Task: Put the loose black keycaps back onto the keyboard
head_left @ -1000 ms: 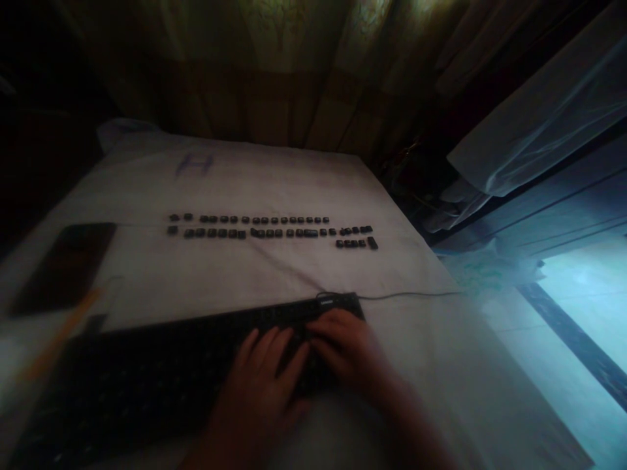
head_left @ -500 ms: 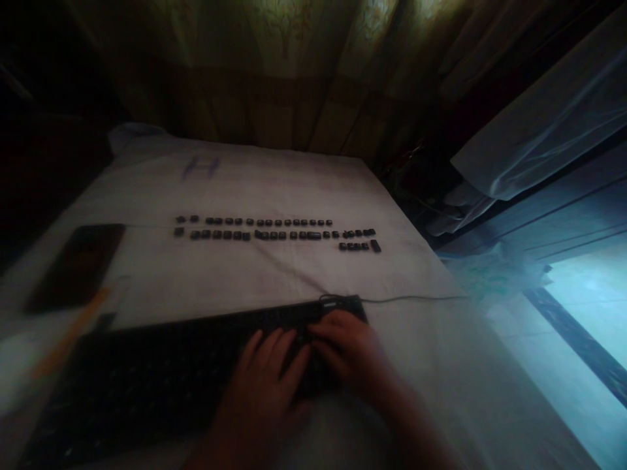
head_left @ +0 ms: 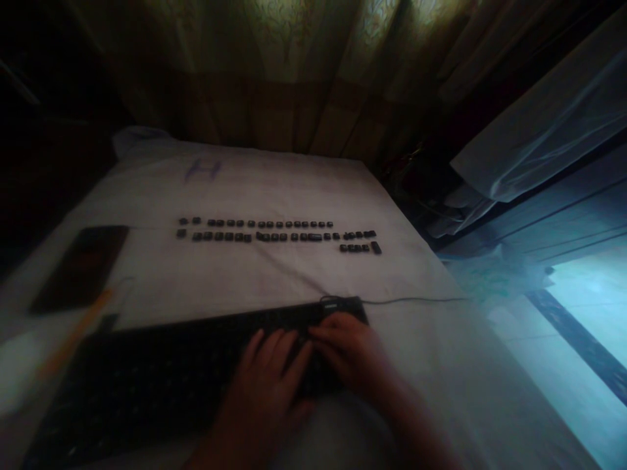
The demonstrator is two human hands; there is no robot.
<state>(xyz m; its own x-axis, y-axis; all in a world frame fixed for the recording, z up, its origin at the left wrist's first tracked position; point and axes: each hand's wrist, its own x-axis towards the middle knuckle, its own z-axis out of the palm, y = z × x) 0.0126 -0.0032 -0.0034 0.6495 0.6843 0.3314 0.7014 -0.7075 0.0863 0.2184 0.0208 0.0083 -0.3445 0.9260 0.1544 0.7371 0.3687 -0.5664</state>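
A black keyboard [head_left: 161,385] lies across the near part of the cloth-covered table, dim and blurred. My left hand [head_left: 267,378] rests on its right half with the fingers stretched out. At the keyboard's right end, my right hand [head_left: 347,346] has thumb and fingers brought together low over the keys. Whatever sits between those fingertips is too dark and small to make out. Beyond the keyboard, several loose black keycaps [head_left: 279,237] stand in rows on the cloth, and a longer keycap [head_left: 375,247] lies at their right end.
A dark flat phone-like object [head_left: 81,267] is on the left of the table [head_left: 416,339]. Nearer me lies a blurred orange stick-like thing [head_left: 76,333]. The keyboard's thin cable [head_left: 416,299] runs right. A curtain [head_left: 274,98] hangs behind, and white cloth [head_left: 533,130] hangs at right.
The view has shifted very slightly, so the table things appear a little to the right and lower. Both hands keep nearly the same place on the keyboard.
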